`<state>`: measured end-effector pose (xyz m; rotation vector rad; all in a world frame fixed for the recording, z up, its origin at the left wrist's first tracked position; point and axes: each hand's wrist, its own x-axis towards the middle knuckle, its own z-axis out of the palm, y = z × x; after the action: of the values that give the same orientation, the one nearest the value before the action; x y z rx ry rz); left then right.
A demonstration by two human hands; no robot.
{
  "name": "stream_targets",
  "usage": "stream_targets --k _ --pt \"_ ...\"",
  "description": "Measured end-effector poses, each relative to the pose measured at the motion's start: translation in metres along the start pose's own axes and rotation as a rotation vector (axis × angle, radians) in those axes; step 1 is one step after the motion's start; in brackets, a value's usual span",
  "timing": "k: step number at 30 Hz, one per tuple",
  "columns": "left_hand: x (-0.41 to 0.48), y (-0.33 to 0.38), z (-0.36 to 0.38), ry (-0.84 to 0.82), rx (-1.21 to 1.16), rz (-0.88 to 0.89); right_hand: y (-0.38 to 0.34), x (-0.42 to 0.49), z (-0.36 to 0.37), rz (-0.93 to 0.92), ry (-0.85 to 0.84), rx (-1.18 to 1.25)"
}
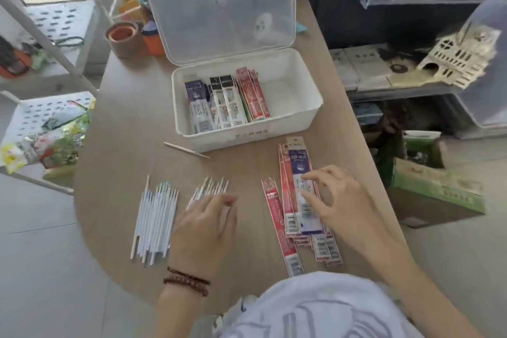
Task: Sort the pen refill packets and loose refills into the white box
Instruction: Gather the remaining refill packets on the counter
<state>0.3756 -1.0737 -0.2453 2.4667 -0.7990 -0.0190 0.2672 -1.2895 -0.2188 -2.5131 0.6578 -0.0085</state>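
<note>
The white box (pixel 301 118) stands open on the wooden table, its clear lid (pixel 219 5) tipped back. Several refill packets (pixel 227 101) stand in its left half. A stack of red and blue refill packets (pixel 297 170) lies on the table at the right; my right hand (pixel 337 200) rests its fingertips on top of the stack. One red packet (pixel 279 225) lies apart, left of the stack. My left hand (pixel 205 228) lies flat over a small bundle of loose refills (pixel 211 186). A larger bundle of loose refills (pixel 156 217) lies further left.
A single loose refill (pixel 186 149) lies just in front of the box. Tape rolls (pixel 124 38) and an orange cup (pixel 153 44) stand behind the box at the left. Shelving with bins lines the right side; a cardboard box (pixel 433 189) sits on the floor there.
</note>
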Motion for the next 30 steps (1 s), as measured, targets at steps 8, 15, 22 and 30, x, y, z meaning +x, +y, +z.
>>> stream_targets --k 8,15,22,30 --pt "-0.018 0.027 0.035 -0.24 0.169 0.253 0.023 -0.022 0.001 0.243 -0.065 -0.003" --pt "-0.001 0.041 0.037 -0.347 0.26 0.127 0.018 -0.015 0.008 0.262 -0.135 0.083" --pt "0.024 0.064 0.034 -0.458 0.156 -0.029 0.02 -0.01 0.014 0.235 -0.084 0.143" --pt "0.027 0.081 0.05 -0.463 0.19 -0.087 0.023 -0.013 0.018 0.164 -0.091 0.172"
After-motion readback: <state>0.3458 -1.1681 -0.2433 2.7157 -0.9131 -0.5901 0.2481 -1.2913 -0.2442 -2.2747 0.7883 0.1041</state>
